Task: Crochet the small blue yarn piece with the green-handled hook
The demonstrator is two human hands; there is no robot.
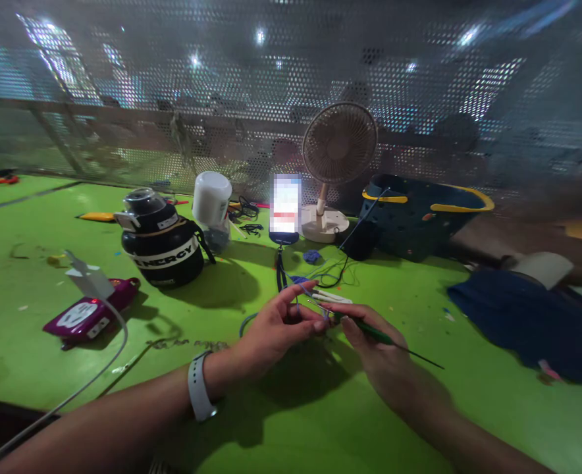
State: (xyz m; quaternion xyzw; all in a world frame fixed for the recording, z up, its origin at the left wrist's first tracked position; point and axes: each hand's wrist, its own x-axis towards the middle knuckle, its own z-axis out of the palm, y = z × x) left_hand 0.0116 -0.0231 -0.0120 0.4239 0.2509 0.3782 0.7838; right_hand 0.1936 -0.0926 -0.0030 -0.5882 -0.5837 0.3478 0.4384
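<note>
My left hand (278,326), with a pale watch strap on its wrist, pinches blue-violet yarn (326,317) between thumb and fingers. Its forefinger is stretched out, with a strand running over it. My right hand (382,355) grips a crochet hook (376,332) by its green handle; the thin metal back end sticks out to the right. The hook's front end meets the yarn at my left fingertips, and the stitches there are too small to make out. Beyond my hands lie a small blue-violet yarn bundle (311,256) and a white-handled tool (328,297), partly hidden.
Behind my hands stand a lit phone (285,207), a fan (323,224) and a dark basket (409,224) with yellow trim. To the left are a black bottle (165,257), a white jar (212,197) and a purple power strip (91,316) with a cable. Dark blue cloth (528,322) lies right.
</note>
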